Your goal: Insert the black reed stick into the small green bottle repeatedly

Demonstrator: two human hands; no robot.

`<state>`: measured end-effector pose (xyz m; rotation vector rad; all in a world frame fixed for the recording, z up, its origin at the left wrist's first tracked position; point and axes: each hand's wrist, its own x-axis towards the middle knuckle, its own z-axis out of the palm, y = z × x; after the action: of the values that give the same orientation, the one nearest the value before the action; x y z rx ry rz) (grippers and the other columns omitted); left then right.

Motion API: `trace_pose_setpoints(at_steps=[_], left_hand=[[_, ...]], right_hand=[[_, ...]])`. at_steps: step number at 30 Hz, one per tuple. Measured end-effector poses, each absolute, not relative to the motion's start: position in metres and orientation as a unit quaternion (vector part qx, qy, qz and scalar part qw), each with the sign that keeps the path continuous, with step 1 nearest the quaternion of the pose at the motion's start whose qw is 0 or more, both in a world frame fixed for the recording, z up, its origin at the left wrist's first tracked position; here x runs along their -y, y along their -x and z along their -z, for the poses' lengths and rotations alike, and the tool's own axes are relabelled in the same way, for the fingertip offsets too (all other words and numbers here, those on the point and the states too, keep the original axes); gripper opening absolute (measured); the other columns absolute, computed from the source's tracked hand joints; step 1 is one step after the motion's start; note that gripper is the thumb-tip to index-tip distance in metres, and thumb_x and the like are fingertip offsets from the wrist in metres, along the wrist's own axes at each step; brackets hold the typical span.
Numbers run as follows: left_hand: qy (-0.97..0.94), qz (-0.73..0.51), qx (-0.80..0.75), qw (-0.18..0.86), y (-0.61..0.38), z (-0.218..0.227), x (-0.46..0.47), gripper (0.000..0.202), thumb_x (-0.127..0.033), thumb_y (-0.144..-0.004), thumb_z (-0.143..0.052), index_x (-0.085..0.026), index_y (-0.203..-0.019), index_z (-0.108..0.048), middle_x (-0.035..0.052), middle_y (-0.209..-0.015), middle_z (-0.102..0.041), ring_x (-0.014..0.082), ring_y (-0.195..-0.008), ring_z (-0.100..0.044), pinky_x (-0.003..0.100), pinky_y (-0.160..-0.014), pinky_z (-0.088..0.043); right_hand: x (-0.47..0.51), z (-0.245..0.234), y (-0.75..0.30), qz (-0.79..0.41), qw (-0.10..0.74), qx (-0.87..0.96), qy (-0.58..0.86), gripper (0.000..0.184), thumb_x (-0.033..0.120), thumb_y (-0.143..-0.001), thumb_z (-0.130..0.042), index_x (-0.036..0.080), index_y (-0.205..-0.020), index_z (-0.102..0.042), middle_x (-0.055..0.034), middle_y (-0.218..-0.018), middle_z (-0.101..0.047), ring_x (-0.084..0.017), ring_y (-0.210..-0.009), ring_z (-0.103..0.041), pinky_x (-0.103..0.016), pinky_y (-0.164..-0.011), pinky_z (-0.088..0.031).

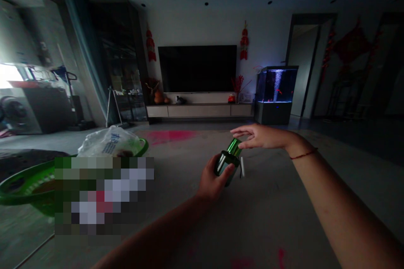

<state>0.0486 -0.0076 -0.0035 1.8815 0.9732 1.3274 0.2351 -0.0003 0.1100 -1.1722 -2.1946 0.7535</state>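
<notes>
My left hand point(211, 180) is wrapped round a small dark green bottle point(227, 164), held out in front of me and tilted to the right. The bottle has a shiny green cap at its top. My right hand point(260, 135) hovers flat just above and to the right of the cap, fingers stretched out and pointing left, fingertips near the cap. A red string sits round my right wrist. A small pale tab shows at the bottle's right side.
A green plastic basket point(22, 183) with a white plastic bag point(109, 142) in it stands at the left. Ahead are a wall television point(197, 68), a low cabinet point(198, 110) and a lit fish tank point(276, 86). The room is dim.
</notes>
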Motion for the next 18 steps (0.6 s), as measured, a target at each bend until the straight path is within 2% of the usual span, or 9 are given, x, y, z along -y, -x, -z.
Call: trace_pose_setpoints(at_steps=[4, 6, 9, 14, 18], left_hand=[[-0.709, -0.505, -0.369, 0.326, -0.0500, 0.0018, 0.0093, 0.047, -0.045, -0.072, -0.053, -0.015, -0.108, -0.052, 0.0080, -0.093, -0.061, 0.0175, -0.078, -0.057, 0.025, -0.063, -0.044], [-0.709, -0.504, -0.366, 0.330, -0.0504, 0.0021, 0.0092, 0.047, -0.045, -0.072, -0.053, -0.015, -0.108, -0.052, 0.0078, -0.092, -0.061, 0.0168, -0.076, -0.057, 0.024, -0.061, -0.044], [-0.714, -0.501, -0.366, 0.325, -0.0502, 0.0033, 0.0084, 0.046, -0.045, -0.072, -0.053, -0.014, -0.107, -0.052, 0.0079, -0.092, -0.061, 0.0170, -0.078, -0.056, 0.023, -0.063, -0.043], [-0.714, -0.505, -0.364, 0.322, -0.0498, 0.0034, 0.0088, 0.043, -0.045, -0.074, -0.051, -0.013, -0.103, -0.052, 0.0061, -0.087, -0.060, 0.0154, -0.075, -0.054, 0.023, -0.063, -0.042], [-0.705, -0.509, -0.358, 0.341, -0.0496, 0.0044, 0.0084, 0.041, -0.045, -0.075, -0.050, -0.014, -0.101, -0.052, 0.0038, -0.083, -0.059, 0.0140, -0.072, -0.053, 0.022, -0.062, -0.042]], right_hand=[[0.0004, -0.1114, -0.2306, -0.258, 0.239, 0.788, 0.505, 0.053, 0.044, -0.071, -0.057, 0.012, -0.113, -0.049, -0.0122, -0.099, -0.059, -0.014, -0.072, -0.057, -0.023, -0.056, -0.045], [-0.0002, -0.1114, -0.2289, -0.253, 0.230, 0.790, 0.509, 0.047, 0.045, -0.072, -0.056, 0.011, -0.104, -0.054, -0.0105, -0.089, -0.062, -0.012, -0.064, -0.056, -0.022, -0.052, -0.043], [-0.0013, -0.1105, -0.2289, -0.251, 0.238, 0.802, 0.487, 0.039, 0.039, -0.072, -0.058, 0.011, -0.099, -0.055, -0.0076, -0.081, -0.061, -0.010, -0.062, -0.054, -0.020, -0.053, -0.042], [-0.0025, -0.1100, -0.2325, -0.259, 0.275, 0.794, 0.476, 0.050, 0.035, -0.072, -0.059, 0.015, -0.116, -0.046, -0.0063, -0.084, -0.060, -0.009, -0.062, -0.054, -0.020, -0.053, -0.042], [-0.0030, -0.1117, -0.2354, -0.242, 0.294, 0.791, 0.479, 0.042, 0.034, -0.074, -0.056, 0.016, -0.112, -0.051, -0.0065, -0.086, -0.060, -0.009, -0.061, -0.052, -0.020, -0.053, -0.042]])
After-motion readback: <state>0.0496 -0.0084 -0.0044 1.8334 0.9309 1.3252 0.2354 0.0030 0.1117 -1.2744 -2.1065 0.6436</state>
